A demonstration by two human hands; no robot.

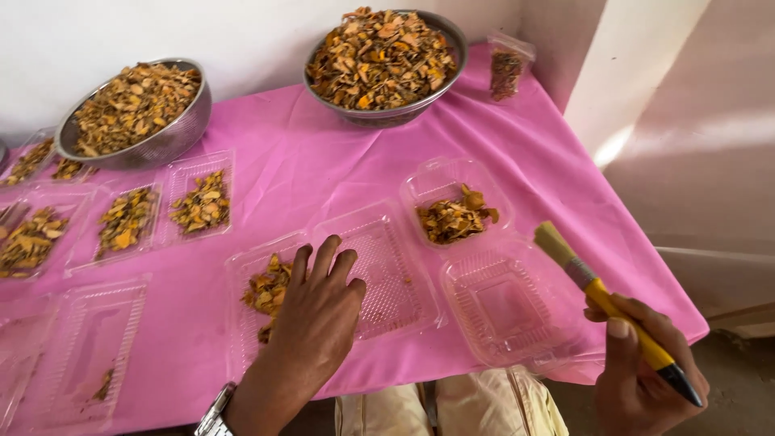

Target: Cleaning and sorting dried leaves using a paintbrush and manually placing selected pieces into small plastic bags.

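Beside the open clamshell box (pixel 339 282), to its right, a yellow-handled brush (pixel 607 303) is gripped in the right hand (pixel 646 371), bristles tilted up-left toward it. Nearer, the left hand (pixel 316 311) is laid flat, empty, on the box's dried orange chips (pixel 266 291).

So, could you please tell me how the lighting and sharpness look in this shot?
Head view: soft, even daylight falls on the pink tablecloth, with a brighter patch on the right wall; the clear clamshell trays show mild glare; the left hand and the brush in the right hand look slightly soft; the edges bend a little.
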